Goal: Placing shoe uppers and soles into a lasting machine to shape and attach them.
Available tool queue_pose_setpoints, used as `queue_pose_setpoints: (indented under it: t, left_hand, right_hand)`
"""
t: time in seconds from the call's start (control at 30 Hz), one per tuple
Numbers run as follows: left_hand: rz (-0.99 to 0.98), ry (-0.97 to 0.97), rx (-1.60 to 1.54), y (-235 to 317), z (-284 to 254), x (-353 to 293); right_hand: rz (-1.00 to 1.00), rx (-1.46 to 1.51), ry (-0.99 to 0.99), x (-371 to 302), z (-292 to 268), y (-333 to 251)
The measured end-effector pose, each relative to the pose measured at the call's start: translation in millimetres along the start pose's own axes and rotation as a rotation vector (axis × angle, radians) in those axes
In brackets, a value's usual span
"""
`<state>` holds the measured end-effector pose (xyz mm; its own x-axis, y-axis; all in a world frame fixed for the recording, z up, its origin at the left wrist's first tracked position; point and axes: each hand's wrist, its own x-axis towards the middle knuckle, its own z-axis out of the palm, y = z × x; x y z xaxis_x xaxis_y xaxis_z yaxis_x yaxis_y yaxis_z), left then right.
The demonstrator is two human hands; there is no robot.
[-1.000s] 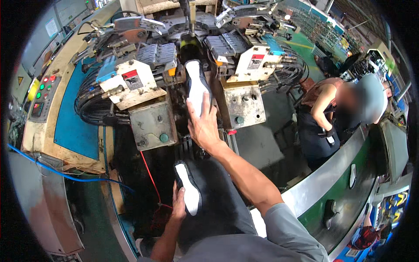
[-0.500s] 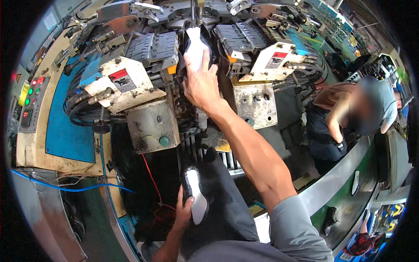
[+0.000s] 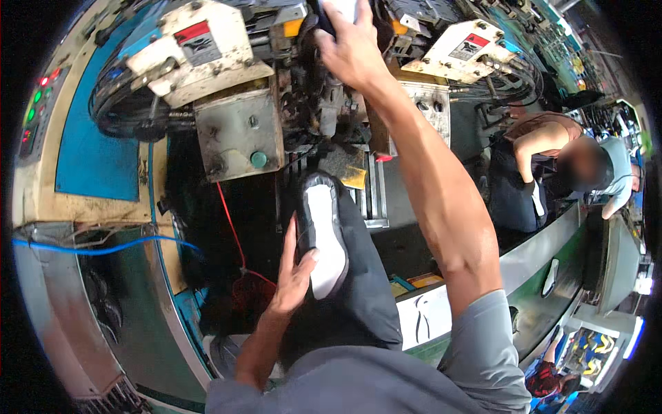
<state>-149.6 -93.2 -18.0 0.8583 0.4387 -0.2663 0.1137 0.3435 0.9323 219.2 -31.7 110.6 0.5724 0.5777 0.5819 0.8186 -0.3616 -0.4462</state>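
Head | left hand (image 3: 295,279) clamped on white-soled shoe (image 3: 323,231) | right hand (image 3: 352,50) spread on 2nd shoe (image 3: 349,9)

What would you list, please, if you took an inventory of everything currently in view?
Lower shoe: one, black and white, lower centre
Upper shoe: one, white part showing, cut off at the top edge
Labelled plates: two, cream, upper left and upper right
Metal boxes: two, stained grey and cream, below the plates
Side panel: one, blue, left
Button panel: one, grey with red and green lights, far left
Hose: one, blue, left
Cord: one, red, left of centre
Belt: at least one, green, lower right
Co-worker: at least one, brown top, right
Left hand: one, bare, gripping the lower shoe
Right hand: one, bare, on the upper shoe
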Motion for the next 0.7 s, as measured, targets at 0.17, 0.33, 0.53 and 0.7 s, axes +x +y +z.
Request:
queue_pose_setpoints:
  t: [0.17,0.33,0.53,0.7]
  left_hand:
    - [0.045,0.056,0.087,10.7,5.3,-23.5]
    - [0.12,0.069,0.198,-7.7,3.7,-64.8]
    - [-0.077,0.261,-0.282,-45.2,-62.8,-130.9]
    - [-0.099,0.881,0.551,-78.2,-223.0,-215.7]
  right_hand:
    - [0.512,0.849,-0.447,-163.3,-31.3,-29.2]
    - [0.892,1.266,-0.404,-297.8,-1.4,-77.9]
    - [0.718,0.98,-0.834,-344.0,14.4,-95.3]
    - [0.665,0.674,-0.781,-378.7,11.8,-51.8]
